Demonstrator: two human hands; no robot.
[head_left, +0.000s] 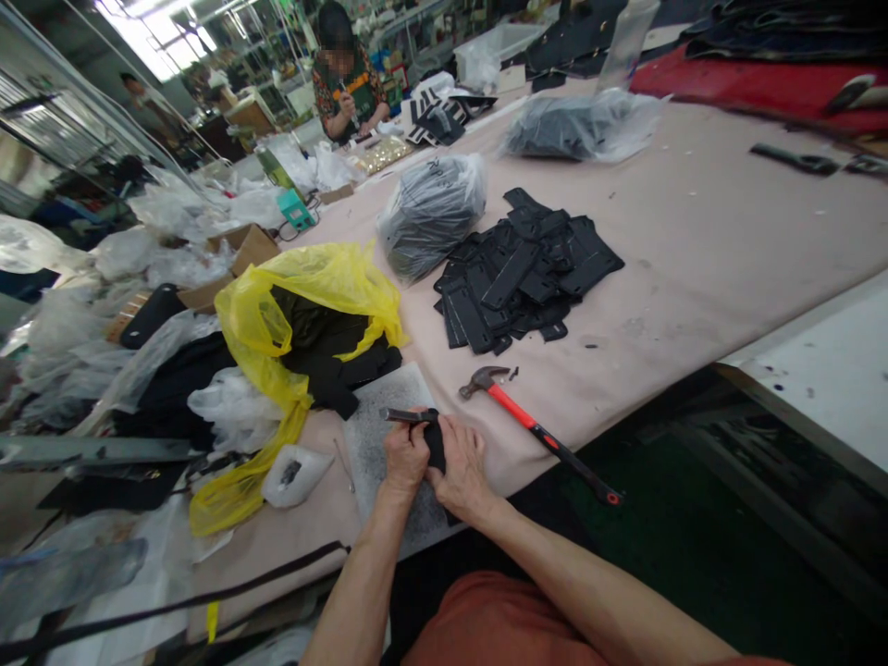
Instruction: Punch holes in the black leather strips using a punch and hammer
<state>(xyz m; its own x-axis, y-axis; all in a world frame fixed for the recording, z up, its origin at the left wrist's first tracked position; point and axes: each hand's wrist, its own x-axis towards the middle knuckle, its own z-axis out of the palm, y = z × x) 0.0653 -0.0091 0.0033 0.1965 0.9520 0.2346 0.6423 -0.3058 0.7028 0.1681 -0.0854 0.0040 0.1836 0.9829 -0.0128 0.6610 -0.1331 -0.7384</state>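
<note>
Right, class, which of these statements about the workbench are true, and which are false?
1. The left hand grips the hammer. False: it holds a metal tool.
2. The hammer lies to the right of the grey mat. True.
3. The yellow bag is open, with dark material showing. True.
4. The black pieces stand in one neat stack. False: they lie in a loose heap.
5. The right hand is close to the left. True.
</note>
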